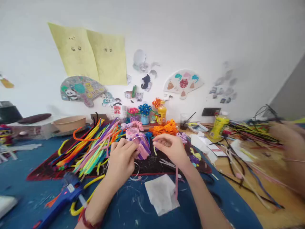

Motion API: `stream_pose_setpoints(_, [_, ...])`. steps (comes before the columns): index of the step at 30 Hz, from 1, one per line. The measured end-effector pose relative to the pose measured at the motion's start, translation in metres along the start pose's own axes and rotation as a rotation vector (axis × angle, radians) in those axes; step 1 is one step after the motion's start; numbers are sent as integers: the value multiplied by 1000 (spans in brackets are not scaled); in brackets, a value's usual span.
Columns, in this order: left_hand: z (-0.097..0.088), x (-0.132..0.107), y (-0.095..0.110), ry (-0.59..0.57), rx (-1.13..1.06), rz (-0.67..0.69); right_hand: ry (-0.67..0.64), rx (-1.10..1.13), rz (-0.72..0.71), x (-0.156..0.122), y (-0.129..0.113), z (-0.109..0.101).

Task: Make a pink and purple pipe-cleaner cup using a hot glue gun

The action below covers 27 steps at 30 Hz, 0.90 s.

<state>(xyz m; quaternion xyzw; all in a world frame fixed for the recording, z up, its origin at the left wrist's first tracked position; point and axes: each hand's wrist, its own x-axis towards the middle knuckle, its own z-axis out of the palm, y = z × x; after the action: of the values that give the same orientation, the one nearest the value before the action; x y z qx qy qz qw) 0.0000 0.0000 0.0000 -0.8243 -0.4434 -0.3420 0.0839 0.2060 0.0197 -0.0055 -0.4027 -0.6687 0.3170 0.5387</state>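
My left hand (122, 160) is closed around a small pink and purple piece of bundled pipe cleaners (143, 149). A thin ring-like loop shows at its top. Just to the right, my right hand (170, 148) has thumb and forefinger pinched at a short pale yellow-green pipe cleaner (155, 150), its upper end hidden by the fingers. Below my right wrist hangs a pink pipe cleaner (176, 183); where its top end lies is hidden. Scissors (167, 163) lie on the dark mat (147, 167) between the hands. A crumpled white tissue (162, 194) is nearer to me.
Many coloured pipe cleaners (95, 149) are piled at left, and orange ones (164, 128) behind my hands. A blue glue gun (68, 194) lies front left. Pipe-cleaner flowers (145, 109) and a yellow bottle (162, 113) stand by the wall. Another person's blurred hand (286, 140) is at right.
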Motion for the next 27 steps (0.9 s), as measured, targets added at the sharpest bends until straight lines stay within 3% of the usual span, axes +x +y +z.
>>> stream_pose_setpoints(6, [-6, -3, -7, -51, -451, -120, -121, -71, -229, -2, -8, 3])
stream_pose_setpoints(11, [-9, -6, -9, -102, -668, -147, -238, -32, -242, -6, -16, 3])
stream_pose_setpoints(18, [-11, -6, -9, -173, -765, -176, -357, -43, -271, -10, -22, -1])
stream_pose_setpoints(27, [-4, -7, -10, -163, -786, -187, -336, -132, -254, -12, -24, -1])
